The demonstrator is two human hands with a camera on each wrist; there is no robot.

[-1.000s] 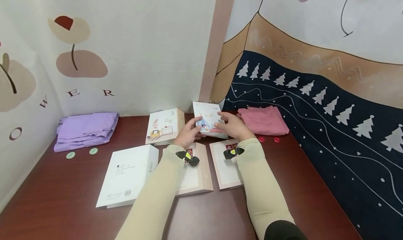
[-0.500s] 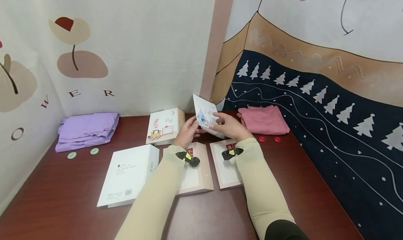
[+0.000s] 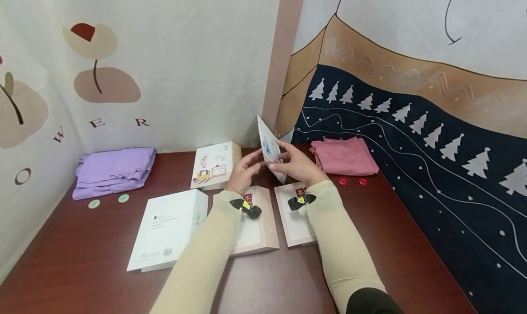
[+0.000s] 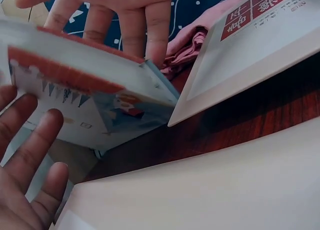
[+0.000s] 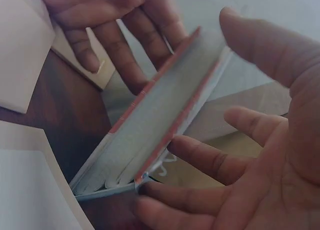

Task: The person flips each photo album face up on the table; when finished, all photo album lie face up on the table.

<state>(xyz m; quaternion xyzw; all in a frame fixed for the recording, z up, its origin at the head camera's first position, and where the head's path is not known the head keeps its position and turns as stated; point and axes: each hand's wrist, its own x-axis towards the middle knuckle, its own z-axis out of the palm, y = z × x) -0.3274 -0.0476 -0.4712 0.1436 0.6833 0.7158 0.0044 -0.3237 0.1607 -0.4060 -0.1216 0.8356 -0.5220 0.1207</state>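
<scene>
A thick book (image 3: pixel 268 142) with a tent picture on its cover stands on edge, tilted, between both hands at the back of the table. My left hand (image 3: pixel 242 174) touches its cover with extended fingers, the thumb held away. From the other side, fairly straight fingers of my right hand (image 3: pixel 301 165) press the opposite cover; in the right wrist view that thumb (image 5: pixel 260 49) is apart from the pages. The page edges (image 5: pixel 157 109) and red-bordered covers face this camera. Below the wrists lie two pink-bordered books, the left one (image 3: pixel 266 224) and the right one (image 3: pixel 293 227), each with a red label.
A white book (image 3: pixel 164 231) lies back cover up at left, and a book with a room drawing (image 3: pixel 214 166) lies behind it. Folded purple cloth (image 3: pixel 113 172) and two green buttons (image 3: pixel 94 204) are far left. Folded pink cloth (image 3: pixel 346 157) and two red buttons (image 3: pixel 342 181) are right.
The tent-picture book has turned from lying back with its cover showing to standing on edge, spine side rising. Both hands have shifted slightly with it; the other books stay put.
</scene>
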